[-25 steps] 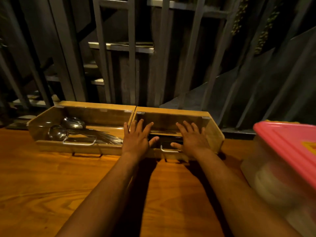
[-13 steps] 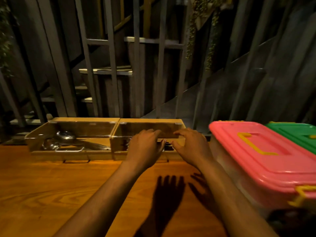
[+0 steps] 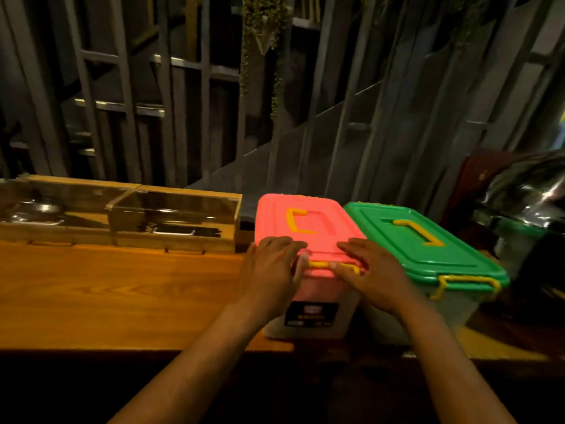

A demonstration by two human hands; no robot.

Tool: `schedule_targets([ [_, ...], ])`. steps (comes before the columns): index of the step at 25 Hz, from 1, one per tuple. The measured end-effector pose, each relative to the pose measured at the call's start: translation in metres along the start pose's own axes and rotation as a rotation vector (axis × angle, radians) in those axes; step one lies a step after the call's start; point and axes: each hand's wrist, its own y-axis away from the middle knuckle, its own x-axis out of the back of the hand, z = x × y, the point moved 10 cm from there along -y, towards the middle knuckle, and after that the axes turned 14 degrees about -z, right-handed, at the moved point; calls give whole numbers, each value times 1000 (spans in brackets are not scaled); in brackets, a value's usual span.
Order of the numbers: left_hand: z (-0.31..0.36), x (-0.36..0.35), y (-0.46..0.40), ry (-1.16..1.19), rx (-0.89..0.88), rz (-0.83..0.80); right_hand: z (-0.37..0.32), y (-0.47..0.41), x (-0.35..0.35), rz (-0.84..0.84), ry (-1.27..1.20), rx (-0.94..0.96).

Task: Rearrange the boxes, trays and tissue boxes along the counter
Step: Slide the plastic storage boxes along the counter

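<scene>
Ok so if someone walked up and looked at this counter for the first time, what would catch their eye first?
Most likely the pink-lidded box glowing at centre, with the left hand and right hand spread flat over its near edge. Right beside it, touching, sits the green-lidded box with yellow handles. Along the back left of the wooden counter run two wooden trays with clear covers, holding metal utensils.

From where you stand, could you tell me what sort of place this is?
Probably a restaurant service counter: wooden cutlery trays with ladles, lidded storage boxes, and what looks like a steel chafing dish.
</scene>
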Motion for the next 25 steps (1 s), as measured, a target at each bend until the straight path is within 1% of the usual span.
schedule_targets([
  [2, 6, -11, 4, -105, 81, -56, 6, 5, -14, -43, 64, 45],
  [4, 5, -9, 10, -159, 117, -67, 5, 0, -20, -13, 113, 93],
  [7, 2, -7, 12, -169, 137, -63, 8, -10, -23, 33, 107, 125],
  [9, 0, -9, 9, -178, 150, -44, 9, -17, -23, 32, 112, 130],
  [12, -8, -11, 1, -204, 130, 31, 4, -35, -23, 34, 128, 157],
  [15, -28, -15, -15, -234, 118, 66, -1, -63, -30, 15, 145, 151],
  [19, -66, -22, -46, -233, 134, 37, -6, -106, -43, -4, 156, 132],
  [25, -105, -31, -90, -206, 136, 23, 0, -160, -56, 18, 165, 115],
])
